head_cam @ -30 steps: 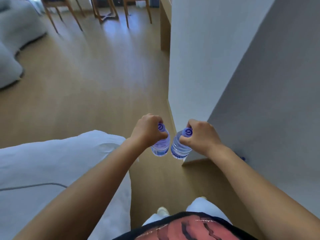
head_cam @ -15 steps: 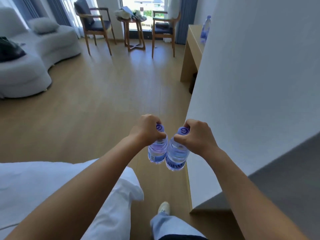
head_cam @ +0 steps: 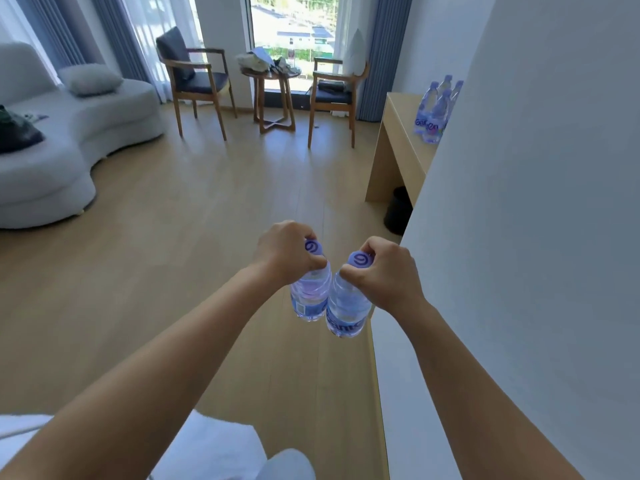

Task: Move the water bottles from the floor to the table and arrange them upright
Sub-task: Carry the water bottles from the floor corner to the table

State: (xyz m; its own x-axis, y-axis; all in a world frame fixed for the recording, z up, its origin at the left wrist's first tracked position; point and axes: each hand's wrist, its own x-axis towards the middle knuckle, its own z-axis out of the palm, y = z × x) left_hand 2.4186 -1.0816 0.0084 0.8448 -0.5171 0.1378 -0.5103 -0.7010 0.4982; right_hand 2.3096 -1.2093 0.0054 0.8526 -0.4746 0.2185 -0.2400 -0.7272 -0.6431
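- Fingers (head_cam: 313, 261) of the left hand (head_cam: 284, 251) curl round the neck of the left bottle (head_cam: 310, 296), just under its purple cap; those of the right hand (head_cam: 386, 271) pinch the neck of the right bottle (head_cam: 346, 310) the same way.
- Both bottles hang upright from the grip, caps up and long axes near vertical, bodies touching or nearly so (the gap is too fine to judge), clear of the wooden floor (head_cam: 207, 237) below them.
- A white wall (head_cam: 519, 237) runs close along the right side, and the right hand is the nearer to it.
- Ahead and to the right, past the wall's corner, stands the counter (head_cam: 398, 133), well apart from the hands; the carry is judged about midway.
- On it a cluster of bottles (head_cam: 434, 109) already stands upright near the wall, so the free surface lies on the side toward the room.
- Since the counter lies forward-right, the right hand should reach it first, and the bottles need only be lowered without turning.
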